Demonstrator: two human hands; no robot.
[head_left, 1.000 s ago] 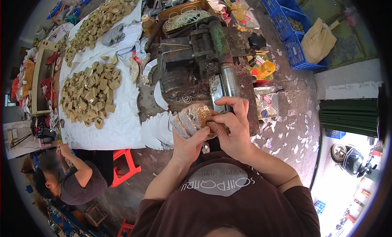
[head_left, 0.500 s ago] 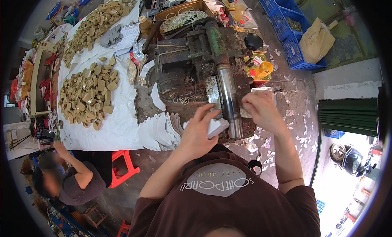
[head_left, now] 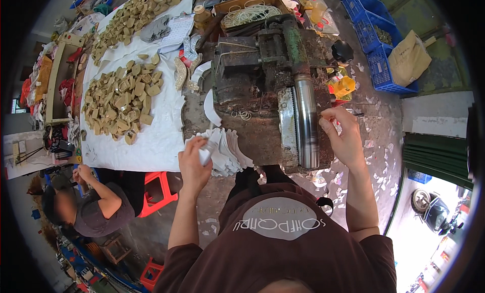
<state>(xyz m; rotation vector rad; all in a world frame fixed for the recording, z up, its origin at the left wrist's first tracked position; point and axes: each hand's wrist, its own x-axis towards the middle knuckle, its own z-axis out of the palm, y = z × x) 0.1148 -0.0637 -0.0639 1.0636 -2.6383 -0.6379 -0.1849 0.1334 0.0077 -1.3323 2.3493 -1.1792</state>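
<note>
At the left of the stacked white curved pieces (head_left: 230, 149), my left hand (head_left: 192, 167) is closed round a small white piece (head_left: 205, 155), its fingers slightly blurred. These pieces fan out in a row along the bench's near edge. My right hand (head_left: 346, 136) hovers just right of a shiny metal roller (head_left: 305, 124), fingers curled in and thumb near the index finger. Whatever those fingers may hold is hidden. The roller belongs to a worn, greasy machine (head_left: 252, 71), and a toothed metal strip (head_left: 287, 124) lies along its left side.
Tan blocks (head_left: 121, 96) lie heaped on a white sheet (head_left: 161, 146) at left. A person (head_left: 96, 202) sits beside a red stool (head_left: 159, 192). Blue crates (head_left: 381, 66) stand at far right, with scraps littering the floor. A single white curved piece (head_left: 210, 109) rests beside the machine.
My left hand has moved left from the roller, carrying the white piece over to the stack. My right hand has shifted slightly away from the roller. The view has swung left.
</note>
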